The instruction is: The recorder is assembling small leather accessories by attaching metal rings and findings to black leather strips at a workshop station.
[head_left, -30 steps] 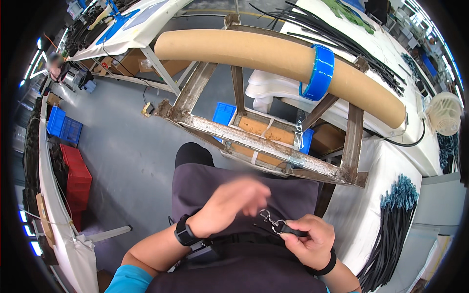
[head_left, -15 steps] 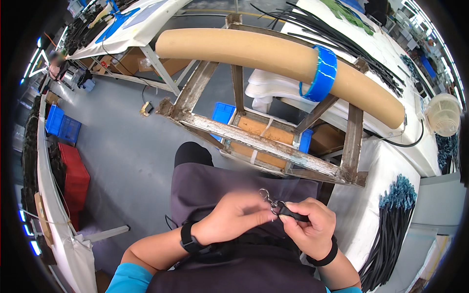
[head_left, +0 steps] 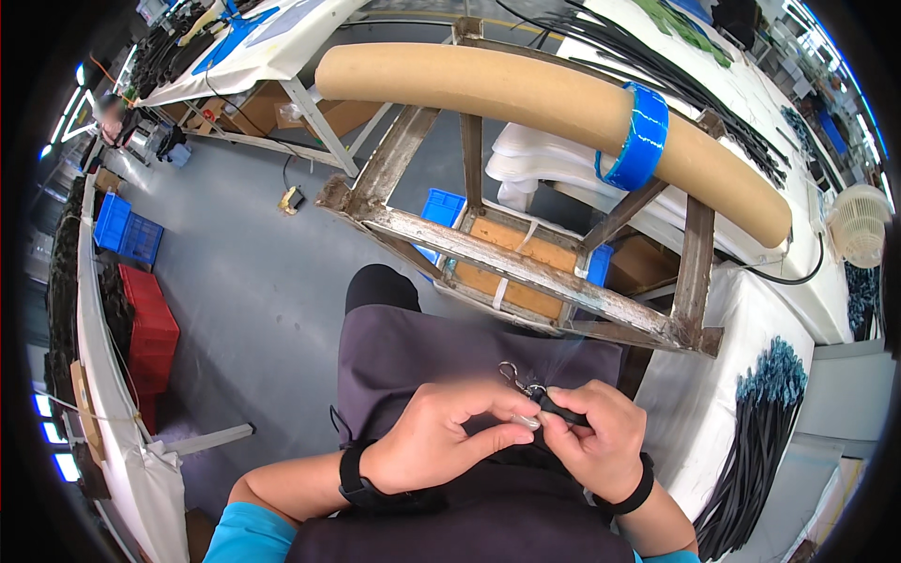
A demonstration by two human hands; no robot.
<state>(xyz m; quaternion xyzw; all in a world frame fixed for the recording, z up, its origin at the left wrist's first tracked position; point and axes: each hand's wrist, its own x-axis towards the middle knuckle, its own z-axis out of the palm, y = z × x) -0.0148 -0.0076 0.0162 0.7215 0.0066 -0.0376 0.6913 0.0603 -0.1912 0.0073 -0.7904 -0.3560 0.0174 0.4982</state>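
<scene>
Above my dark-aproned lap, my right hand (head_left: pixel 601 439) is closed in a pinch on a short black strap (head_left: pixel 563 411). A silver snap hook (head_left: pixel 511 372) sticks out from the strap's far end, with a metal ring beside it. My left hand (head_left: pixel 432 436) comes in from the other side, thumb and fingers pinching a small pale, shiny piece (head_left: pixel 527 421). That piece sits right by the strap, partly covered by the fingers; I cannot tell whether it is attached. Both hands nearly meet at the strap.
Ahead stands a worn metal frame (head_left: pixel 526 267) carrying a long cardboard tube (head_left: pixel 469 75) with a blue tape roll (head_left: pixel 641 136) around it. At right, a bundle of black straps (head_left: pixel 751 450) lies on a white-covered table (head_left: pixel 699 319). Red crates (head_left: pixel 150 328) stand left.
My left fingers have shifted from the metal ring to beside the strap, where a pale piece now shows between them. My right hand keeps its hold. The view has shifted slightly.
</scene>
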